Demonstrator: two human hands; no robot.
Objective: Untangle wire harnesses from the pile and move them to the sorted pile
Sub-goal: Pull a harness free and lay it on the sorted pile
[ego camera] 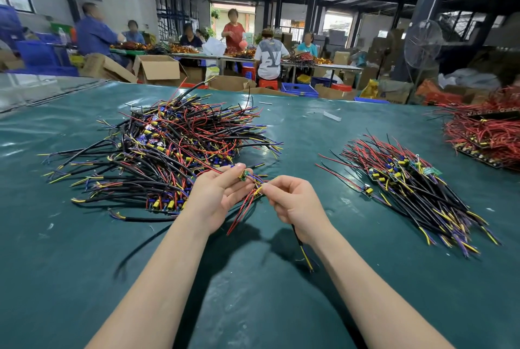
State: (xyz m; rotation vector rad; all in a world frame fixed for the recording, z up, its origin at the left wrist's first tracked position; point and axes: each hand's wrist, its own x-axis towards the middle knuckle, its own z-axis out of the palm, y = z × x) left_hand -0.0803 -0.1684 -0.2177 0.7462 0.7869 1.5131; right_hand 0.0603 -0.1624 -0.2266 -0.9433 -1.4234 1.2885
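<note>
i hold one thin wire harness [254, 189] of red, black, yellow and purple leads just off the dark green table [253, 306], at the near edge of the big tangled pile [168, 146] of the same multicoloured wires

my left hand [216, 196] lies palm up, its thumb and fingers [239, 188] pinching the small green circuit board [242, 175] at the harness's head. my right hand [295, 205] pinches the leads beside a yellow part with thumb and forefinger, the other fingers [281, 199] curled in. the black sheathed cable [298, 239] with yellow and blue tips hangs out below that hand, and the loose red wires [239, 216] droop between my wrists

to do this well, i think the left should only anchor the board while the right slides along one lead at a time, away from the board, so a snag opens instead of tightening. i can't tell whether the purple strands past the board run back into the pile; i'd lift gently and watch whether the pile stirs before pulling. yanking risks tearing a lead off its solder joint or dragging neighbours along

once it hangs free, i'd gather the tails in one direction and lay it on the neat sorted pile [408, 180] of aligned harnesses, well off to my right, boards up top and tips toward me like the rest
</note>
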